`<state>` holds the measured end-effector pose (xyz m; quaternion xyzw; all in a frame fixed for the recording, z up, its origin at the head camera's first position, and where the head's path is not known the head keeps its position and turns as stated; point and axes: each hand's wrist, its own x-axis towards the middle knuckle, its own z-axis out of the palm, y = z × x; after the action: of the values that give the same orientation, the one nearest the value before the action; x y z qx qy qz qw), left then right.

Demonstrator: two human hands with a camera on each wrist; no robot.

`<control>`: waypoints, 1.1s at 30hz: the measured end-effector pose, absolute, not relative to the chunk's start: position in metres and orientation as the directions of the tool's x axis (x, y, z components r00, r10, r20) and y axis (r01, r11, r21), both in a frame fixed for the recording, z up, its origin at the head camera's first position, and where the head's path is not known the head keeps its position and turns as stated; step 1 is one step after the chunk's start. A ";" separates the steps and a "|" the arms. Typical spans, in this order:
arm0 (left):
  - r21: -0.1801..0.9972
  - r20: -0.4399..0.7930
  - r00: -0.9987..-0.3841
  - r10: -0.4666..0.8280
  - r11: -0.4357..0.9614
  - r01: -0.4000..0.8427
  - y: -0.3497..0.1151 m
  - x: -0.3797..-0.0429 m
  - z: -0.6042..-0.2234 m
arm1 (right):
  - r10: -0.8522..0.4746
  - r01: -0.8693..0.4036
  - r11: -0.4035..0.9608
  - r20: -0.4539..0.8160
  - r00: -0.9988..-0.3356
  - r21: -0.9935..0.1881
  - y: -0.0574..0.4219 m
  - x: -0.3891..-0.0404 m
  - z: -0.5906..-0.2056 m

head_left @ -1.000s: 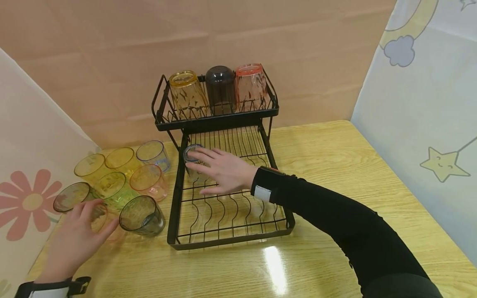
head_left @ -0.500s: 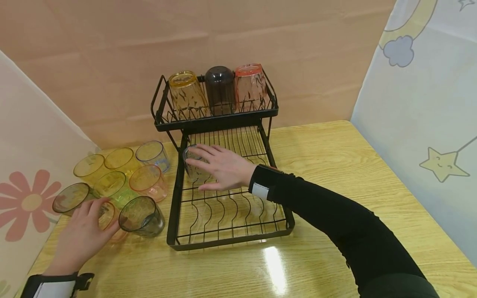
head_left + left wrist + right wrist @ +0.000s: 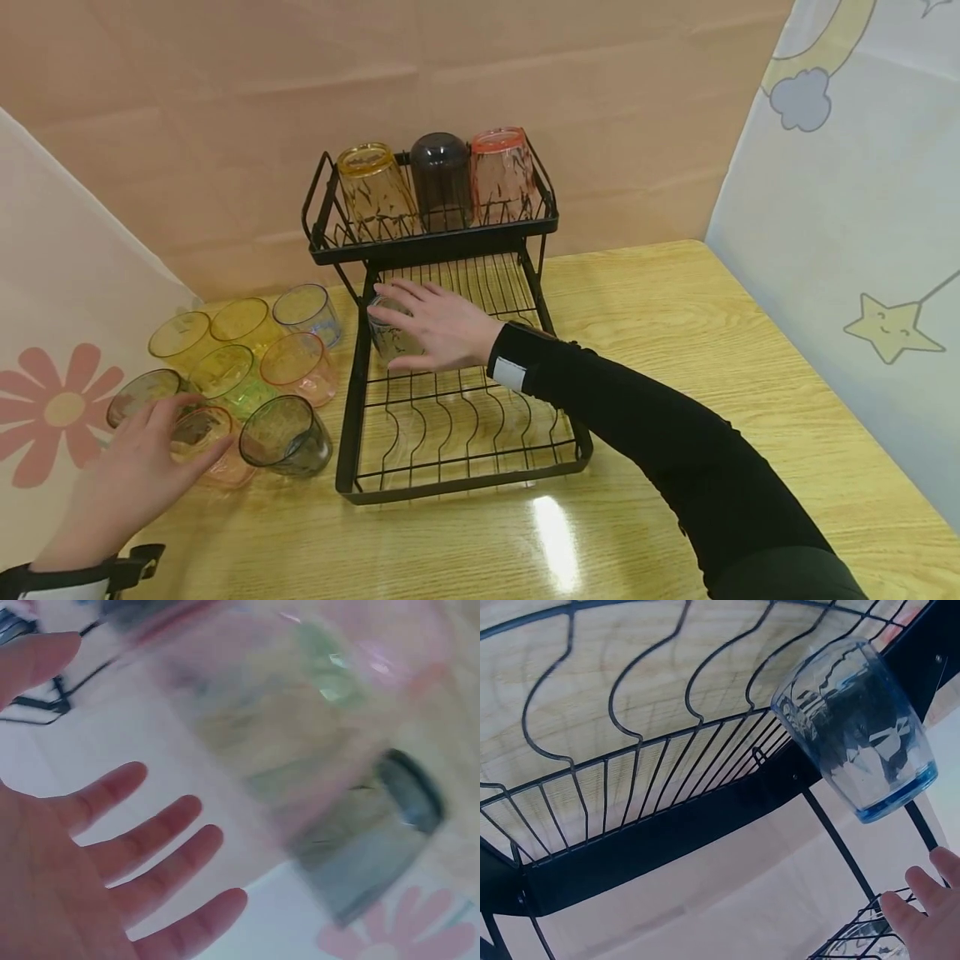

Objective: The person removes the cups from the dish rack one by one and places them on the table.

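Observation:
My left hand, fingers loosely spread, is beside a pink glass standing rim up in the cluster at the left. In the left wrist view the pink glass is blurred, apart from the fingers. A dark grey glass stands just right of it. My right hand spreads its fingers over a blue-tinted glass on the lower tier of the black dish rack, partly covering it. The right wrist view shows that blue-tinted glass upside down, with a gap between it and the fingertips.
Amber, black and pink-rimmed glasses stand upside down on the upper tier. Several coloured glasses, including a blue-rimmed one, crowd the table left of the rack. Cloth backdrops hang behind and at both sides.
My left hand first shifted right, then drew back left, showing more of the pink glass. My right hand has risen slightly up and left over the blue-tinted glass, which stays in place.

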<state>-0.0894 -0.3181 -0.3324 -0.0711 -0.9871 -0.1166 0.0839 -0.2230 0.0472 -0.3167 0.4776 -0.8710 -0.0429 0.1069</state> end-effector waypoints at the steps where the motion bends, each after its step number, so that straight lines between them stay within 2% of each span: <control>1: 0.219 0.189 -0.974 0.121 0.962 0.162 -0.316 -0.090 -0.327 | -0.835 -0.819 0.550 0.148 -0.531 0.164 0.046 -0.224 -0.317; 8: 0.214 0.306 -0.937 0.166 0.947 0.238 -0.289 -0.100 -0.297 | -0.795 -0.789 0.606 0.122 -0.594 0.101 0.041 -0.232 -0.318; 14: 0.200 0.366 -0.900 0.236 0.925 0.323 -0.263 -0.114 -0.288 | -0.781 -0.778 0.623 0.124 -0.613 0.082 0.035 -0.235 -0.318; 23: 0.242 0.359 -0.884 0.301 0.884 0.399 -0.232 -0.132 -0.289 | -0.734 -0.734 0.678 0.092 -0.673 0.046 0.020 -0.242 -0.314; 33: 0.371 0.320 -0.894 0.314 0.826 0.424 -0.211 -0.144 -0.289 | -0.670 -0.671 0.742 0.053 -0.741 0.008 -0.003 -0.249 -0.332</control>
<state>-0.1445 -0.2113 -0.2890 -0.1948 -0.9476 -0.2212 0.1235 -0.2487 -0.0030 -0.3320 0.3592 -0.9329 0.0059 0.0264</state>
